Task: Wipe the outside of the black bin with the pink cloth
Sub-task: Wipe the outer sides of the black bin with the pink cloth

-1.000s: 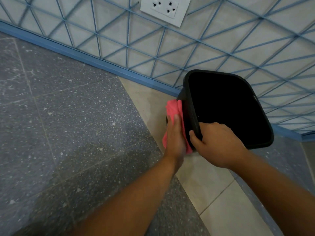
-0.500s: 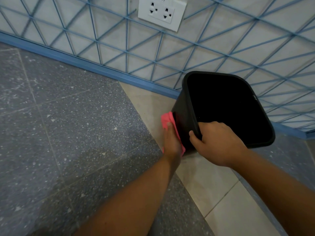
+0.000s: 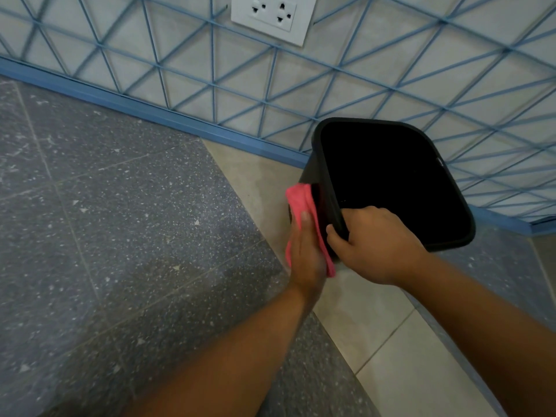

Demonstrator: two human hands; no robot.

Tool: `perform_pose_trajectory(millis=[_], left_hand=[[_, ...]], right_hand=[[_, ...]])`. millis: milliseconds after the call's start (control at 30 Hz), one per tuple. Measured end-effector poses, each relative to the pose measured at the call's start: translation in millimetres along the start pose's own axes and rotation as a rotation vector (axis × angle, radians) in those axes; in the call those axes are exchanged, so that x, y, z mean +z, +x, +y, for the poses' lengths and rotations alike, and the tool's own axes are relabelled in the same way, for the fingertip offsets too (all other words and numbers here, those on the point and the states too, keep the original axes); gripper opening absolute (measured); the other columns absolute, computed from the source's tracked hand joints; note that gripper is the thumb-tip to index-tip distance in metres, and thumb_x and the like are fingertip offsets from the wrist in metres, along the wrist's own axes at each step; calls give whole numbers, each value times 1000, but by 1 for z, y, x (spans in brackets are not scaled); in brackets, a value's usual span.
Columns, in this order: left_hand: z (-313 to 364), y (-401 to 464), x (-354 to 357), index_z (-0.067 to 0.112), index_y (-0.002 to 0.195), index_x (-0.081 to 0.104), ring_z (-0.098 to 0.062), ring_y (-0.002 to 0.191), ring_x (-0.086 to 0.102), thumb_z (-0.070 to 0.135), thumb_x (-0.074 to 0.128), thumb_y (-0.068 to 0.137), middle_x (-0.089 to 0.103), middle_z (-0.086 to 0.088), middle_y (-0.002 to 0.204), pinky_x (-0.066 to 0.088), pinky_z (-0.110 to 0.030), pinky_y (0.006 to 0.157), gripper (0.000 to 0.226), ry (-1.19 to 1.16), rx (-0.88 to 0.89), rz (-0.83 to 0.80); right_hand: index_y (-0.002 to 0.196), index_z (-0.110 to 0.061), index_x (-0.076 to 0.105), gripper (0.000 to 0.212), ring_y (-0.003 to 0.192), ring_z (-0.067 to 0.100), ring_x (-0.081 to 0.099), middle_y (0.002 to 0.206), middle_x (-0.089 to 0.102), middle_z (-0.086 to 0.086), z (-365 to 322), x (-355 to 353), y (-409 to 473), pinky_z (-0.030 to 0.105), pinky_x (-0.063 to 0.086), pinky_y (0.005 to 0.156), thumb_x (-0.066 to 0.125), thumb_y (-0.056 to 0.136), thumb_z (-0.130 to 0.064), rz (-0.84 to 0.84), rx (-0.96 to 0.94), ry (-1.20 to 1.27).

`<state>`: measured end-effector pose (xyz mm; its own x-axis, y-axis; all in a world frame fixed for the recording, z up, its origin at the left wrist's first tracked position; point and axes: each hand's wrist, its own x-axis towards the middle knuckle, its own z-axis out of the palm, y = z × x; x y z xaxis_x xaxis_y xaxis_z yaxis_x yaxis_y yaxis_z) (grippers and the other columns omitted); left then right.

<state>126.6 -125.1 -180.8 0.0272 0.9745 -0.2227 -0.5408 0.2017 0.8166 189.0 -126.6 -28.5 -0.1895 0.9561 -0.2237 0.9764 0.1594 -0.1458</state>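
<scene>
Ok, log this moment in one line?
left hand: presses cloth on bin side | right hand: grips rim | wipe underway

bin [image 3: 328, 188] black | cloth [image 3: 299, 201] pink | wall [image 3: 376, 70] blue triangles (grey ground)

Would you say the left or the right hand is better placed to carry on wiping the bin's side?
Left. The left hand presses the pink cloth against the black bin's outer wall; the right hand grips the rim.

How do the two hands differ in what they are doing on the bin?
The left hand lies flat, pressing the pink cloth against the black bin's outer side; the right hand is curled in a grip over the rim. The left sits lower, the right higher. Both touch the same near corner.
</scene>
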Motion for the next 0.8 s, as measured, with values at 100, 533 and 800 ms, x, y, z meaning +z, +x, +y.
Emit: perform_pose_trajectory(millis=[100, 533, 800], left_hand=[[-20, 14, -8, 14, 159, 48, -28, 145, 58, 73, 40, 102, 61, -15, 153, 41, -55, 126, 82, -16, -29, 41], [-2, 25, -6, 11, 159, 48, -27, 146, 57, 60, 35, 110, 60, -17, 155, 45, -45, 125, 71, -38, -170, 77], [-45, 64, -22, 23, 164, 41, -24, 159, 38, 75, 50, 100, 42, -10, 170, 25, -53, 134, 83, -55, -168, 71]], right_hand=[[62, -27, 36, 36, 48, 10, 48, 54, 48, -4, -1, -1, -1, 24, 33, 47, 46, 95, -38, 2, 11, -10], [62, -27, 38, 36, 46, 10, 48, 53, 47, -3, 0, 1, 0, 24, 31, 47, 47, 94, -39, 4, 26, 18], [63, -27, 38, 35, 47, 9, 48, 53, 47, -4, -1, 0, 1, 23, 29, 46, 46, 95, -37, 11, 19, 12]])
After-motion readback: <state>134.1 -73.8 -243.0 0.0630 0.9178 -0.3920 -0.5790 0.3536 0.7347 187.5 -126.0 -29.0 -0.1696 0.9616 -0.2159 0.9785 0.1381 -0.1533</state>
